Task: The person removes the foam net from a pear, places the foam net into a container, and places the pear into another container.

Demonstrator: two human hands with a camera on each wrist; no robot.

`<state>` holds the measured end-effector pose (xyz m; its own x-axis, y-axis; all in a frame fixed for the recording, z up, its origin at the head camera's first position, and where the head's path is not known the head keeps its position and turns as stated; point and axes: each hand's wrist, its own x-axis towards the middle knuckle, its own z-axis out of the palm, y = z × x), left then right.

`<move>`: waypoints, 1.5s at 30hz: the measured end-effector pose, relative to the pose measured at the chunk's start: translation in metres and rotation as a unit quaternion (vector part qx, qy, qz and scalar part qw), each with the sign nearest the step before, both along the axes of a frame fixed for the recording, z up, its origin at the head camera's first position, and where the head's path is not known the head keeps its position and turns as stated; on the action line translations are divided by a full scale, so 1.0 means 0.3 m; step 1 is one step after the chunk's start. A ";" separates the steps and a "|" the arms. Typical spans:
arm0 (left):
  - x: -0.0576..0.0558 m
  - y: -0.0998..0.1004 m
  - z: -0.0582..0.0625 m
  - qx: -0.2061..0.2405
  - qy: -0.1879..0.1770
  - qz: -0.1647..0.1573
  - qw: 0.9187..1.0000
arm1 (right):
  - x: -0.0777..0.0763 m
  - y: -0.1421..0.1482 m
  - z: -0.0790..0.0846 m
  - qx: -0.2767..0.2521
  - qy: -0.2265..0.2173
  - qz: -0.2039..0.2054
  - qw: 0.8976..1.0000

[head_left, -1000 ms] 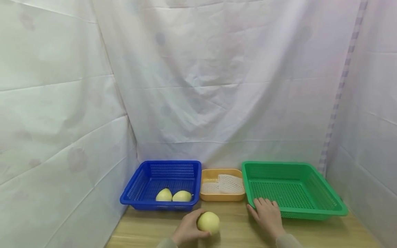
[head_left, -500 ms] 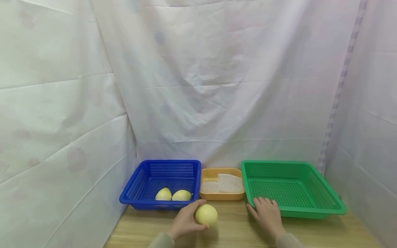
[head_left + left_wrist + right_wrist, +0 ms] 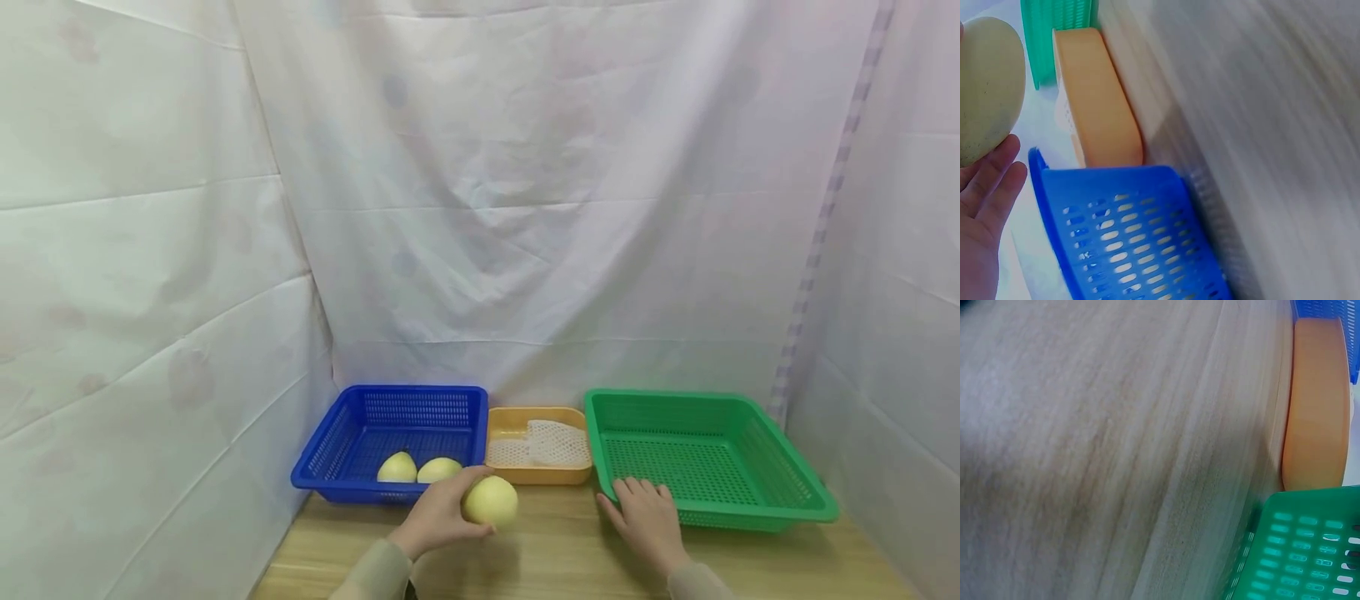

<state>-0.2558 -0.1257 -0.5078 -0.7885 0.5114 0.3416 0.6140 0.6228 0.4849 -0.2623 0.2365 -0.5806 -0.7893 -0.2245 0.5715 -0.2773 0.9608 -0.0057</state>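
My left hand holds a pale yellow, round pear above the table, in front of the blue basket. The left wrist view shows part of this pear, with fingers below it. Two more pears, one left and one right, lie in the front of the blue basket. My right hand rests on the front left rim of the green basket, fingers over the edge and thumb apart. In the right wrist view this hand is out of sight.
Between the two baskets stands a small orange tray with white foam netting inside. All three containers stand on a wooden table. White cloth hangs behind them and along both sides.
My left hand has lifted the pear and moved it forward and slightly left, toward the blue basket. The right hand has stayed on the green rim.
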 end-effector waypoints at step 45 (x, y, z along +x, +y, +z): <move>-0.175 -0.157 0.117 -0.045 0.039 0.122 0.991 | -0.011 0.002 0.009 -0.001 -0.029 -0.008 1.000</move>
